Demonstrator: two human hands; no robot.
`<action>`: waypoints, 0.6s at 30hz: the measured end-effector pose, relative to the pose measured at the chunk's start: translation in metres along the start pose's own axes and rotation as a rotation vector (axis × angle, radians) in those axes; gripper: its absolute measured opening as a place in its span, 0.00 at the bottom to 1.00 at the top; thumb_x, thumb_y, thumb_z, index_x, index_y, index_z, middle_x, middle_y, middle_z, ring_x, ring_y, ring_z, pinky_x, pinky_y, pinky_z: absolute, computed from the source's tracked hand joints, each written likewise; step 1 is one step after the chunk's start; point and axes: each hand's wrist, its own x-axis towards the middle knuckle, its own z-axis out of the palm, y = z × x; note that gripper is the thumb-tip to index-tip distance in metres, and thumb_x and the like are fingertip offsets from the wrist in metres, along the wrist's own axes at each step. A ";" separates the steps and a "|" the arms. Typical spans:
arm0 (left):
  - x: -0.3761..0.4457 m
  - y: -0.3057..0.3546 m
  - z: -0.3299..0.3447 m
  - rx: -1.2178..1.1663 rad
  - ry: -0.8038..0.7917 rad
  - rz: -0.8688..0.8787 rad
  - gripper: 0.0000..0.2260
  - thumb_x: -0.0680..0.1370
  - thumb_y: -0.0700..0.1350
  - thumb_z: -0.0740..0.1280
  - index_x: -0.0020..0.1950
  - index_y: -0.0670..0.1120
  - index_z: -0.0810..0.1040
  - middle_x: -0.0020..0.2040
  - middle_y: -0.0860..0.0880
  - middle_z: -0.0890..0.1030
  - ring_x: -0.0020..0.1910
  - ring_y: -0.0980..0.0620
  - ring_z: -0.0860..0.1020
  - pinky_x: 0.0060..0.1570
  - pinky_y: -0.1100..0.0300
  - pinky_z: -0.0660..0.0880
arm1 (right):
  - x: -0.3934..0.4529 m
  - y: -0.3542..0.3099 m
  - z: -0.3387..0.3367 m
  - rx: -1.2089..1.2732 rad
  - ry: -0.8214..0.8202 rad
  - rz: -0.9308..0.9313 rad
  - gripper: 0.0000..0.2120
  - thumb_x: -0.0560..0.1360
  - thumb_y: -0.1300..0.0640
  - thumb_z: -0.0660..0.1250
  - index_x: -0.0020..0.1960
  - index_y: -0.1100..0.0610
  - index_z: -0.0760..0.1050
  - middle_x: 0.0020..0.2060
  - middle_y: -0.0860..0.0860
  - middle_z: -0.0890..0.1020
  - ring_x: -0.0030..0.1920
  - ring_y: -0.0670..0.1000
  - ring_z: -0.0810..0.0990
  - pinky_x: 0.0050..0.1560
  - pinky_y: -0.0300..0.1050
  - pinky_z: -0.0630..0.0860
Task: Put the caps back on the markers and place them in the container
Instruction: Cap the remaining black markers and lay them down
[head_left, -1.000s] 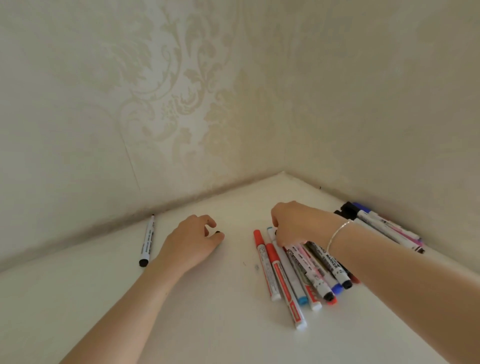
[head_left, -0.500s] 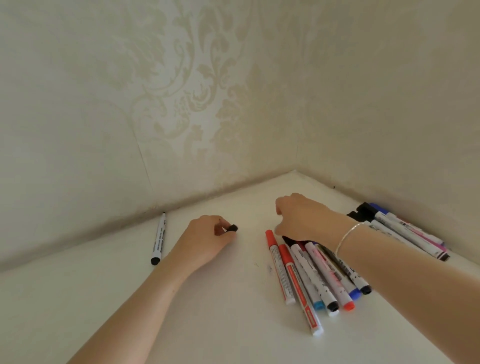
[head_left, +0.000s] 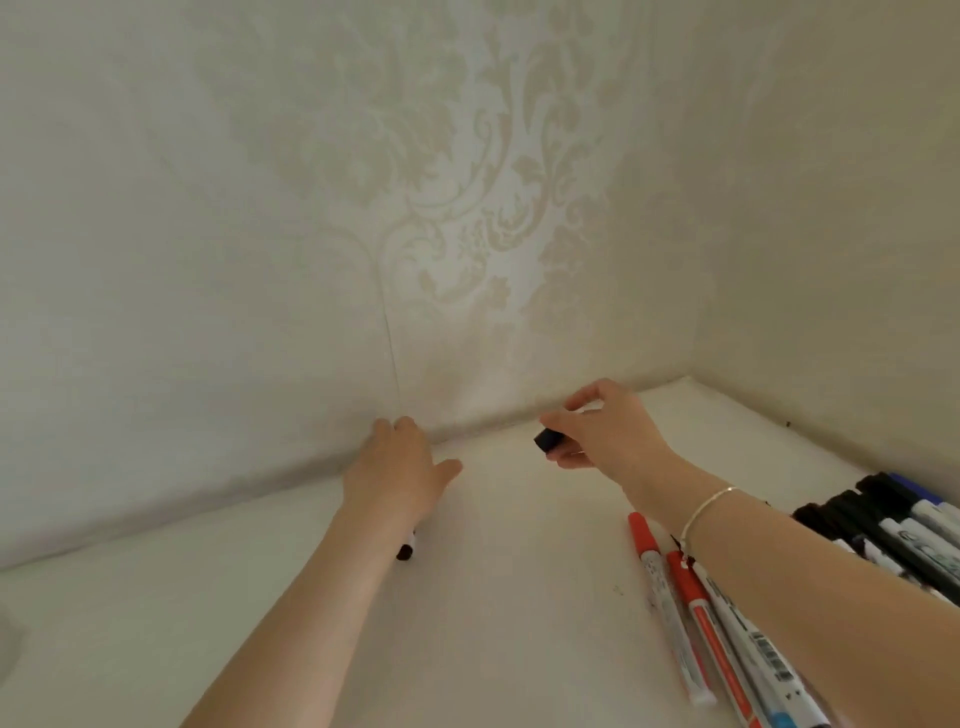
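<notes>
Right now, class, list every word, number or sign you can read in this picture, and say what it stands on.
Nothing reads clearly.
Barcode on the white marker barrel nearest the right forearm: bars visible, digits too blurred.
Print on the red-capped white markers: too small and blurred.
Print on the black-capped markers by the wall: blurred.

Damask-patterned cream wallpaper (head_left: 467, 218) fills 12 o'clock, w/ vertical seam (head_left: 389, 343); white tabletop (head_left: 519, 623) at 6 o'clock; thin bracelet (head_left: 709, 506) at 4 o'clock.

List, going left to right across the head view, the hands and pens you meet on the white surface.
left hand → black-tipped marker under its wrist → black cap → right hand pinching it → red-capped markers → black-capped markers
</notes>
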 end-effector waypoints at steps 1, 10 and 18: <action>0.004 -0.007 0.001 0.040 -0.079 -0.037 0.22 0.76 0.57 0.65 0.59 0.40 0.72 0.56 0.43 0.75 0.55 0.43 0.77 0.52 0.53 0.74 | 0.002 -0.001 0.002 0.017 -0.005 0.012 0.12 0.73 0.62 0.71 0.49 0.60 0.68 0.40 0.61 0.81 0.30 0.53 0.80 0.42 0.52 0.81; 0.007 -0.001 0.016 -0.502 -0.206 0.138 0.12 0.76 0.52 0.68 0.56 0.47 0.79 0.46 0.52 0.82 0.44 0.54 0.80 0.44 0.63 0.74 | 0.015 -0.003 0.022 0.100 0.092 -0.027 0.10 0.73 0.58 0.71 0.46 0.59 0.70 0.43 0.62 0.83 0.31 0.53 0.81 0.35 0.46 0.81; -0.001 0.009 0.012 -0.956 -0.118 0.256 0.03 0.79 0.43 0.66 0.51 0.50 0.78 0.46 0.50 0.76 0.34 0.57 0.79 0.32 0.61 0.76 | 0.025 -0.010 0.022 0.235 0.251 -0.085 0.07 0.74 0.60 0.69 0.45 0.58 0.70 0.41 0.61 0.82 0.31 0.53 0.79 0.44 0.52 0.80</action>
